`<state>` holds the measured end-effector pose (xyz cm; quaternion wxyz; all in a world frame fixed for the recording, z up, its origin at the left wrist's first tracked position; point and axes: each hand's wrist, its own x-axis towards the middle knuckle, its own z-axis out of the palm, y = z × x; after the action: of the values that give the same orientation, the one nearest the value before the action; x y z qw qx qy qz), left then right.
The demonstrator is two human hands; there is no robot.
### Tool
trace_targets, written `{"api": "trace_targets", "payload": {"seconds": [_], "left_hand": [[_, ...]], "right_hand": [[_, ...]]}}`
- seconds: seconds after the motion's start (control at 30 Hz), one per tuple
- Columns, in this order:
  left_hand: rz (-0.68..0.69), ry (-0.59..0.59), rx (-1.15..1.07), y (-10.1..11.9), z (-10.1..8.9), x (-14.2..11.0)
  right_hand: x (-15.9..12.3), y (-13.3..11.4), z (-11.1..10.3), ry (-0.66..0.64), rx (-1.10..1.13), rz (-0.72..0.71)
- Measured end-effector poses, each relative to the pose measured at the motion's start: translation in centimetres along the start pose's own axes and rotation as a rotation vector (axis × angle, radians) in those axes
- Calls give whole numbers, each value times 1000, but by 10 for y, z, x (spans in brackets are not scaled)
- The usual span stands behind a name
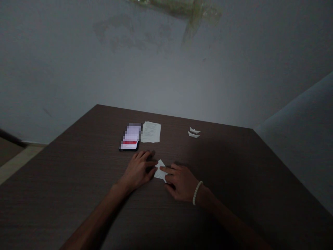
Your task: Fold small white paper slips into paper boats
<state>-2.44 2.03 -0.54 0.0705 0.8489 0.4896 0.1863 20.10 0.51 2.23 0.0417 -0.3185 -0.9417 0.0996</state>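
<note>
A small white piece of folded paper [160,171] lies on the dark brown table between my hands. My left hand [139,168] rests at the paper's left side, its fingers apart and the index finger and thumb at the paper's edge. From the right, my right hand [182,182] lays its stretched index finger across the paper; the other fingers are bent and the thumb is apart near the lower corner. A pale beaded bracelet [197,193] circles my right wrist. Part of the paper's right side is hidden under my right fingers.
Beyond my left hand lies a phone [131,137] with a lit, blurred screen. Beside it is a stack of printed paper sheets [151,132]. Two small white paper boats [194,134] stand farther right. The table [78,149] meets a stained grey wall [166,80] at the back.
</note>
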Motion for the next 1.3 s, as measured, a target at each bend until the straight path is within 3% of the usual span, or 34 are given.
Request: {"api": "trace_targets", "payload": {"seconds": [0.47,0.63,0.77,0.9,1.3], "left_hand": [[20,16,57,8,-2,-1],[42,17,113,18,0,-2],[37,24,161,25,3,-1],[7,28,143,27,6,0],[-106,20,14,21,11,0]], "right_hand": [[-37,-16,0,-2,13,77],[-42,-13,1,53,-20,234],[-34,-10,2,188,64,400],[-17,-6,7,275,136,471],[9,9,11,213,225,468]]}}
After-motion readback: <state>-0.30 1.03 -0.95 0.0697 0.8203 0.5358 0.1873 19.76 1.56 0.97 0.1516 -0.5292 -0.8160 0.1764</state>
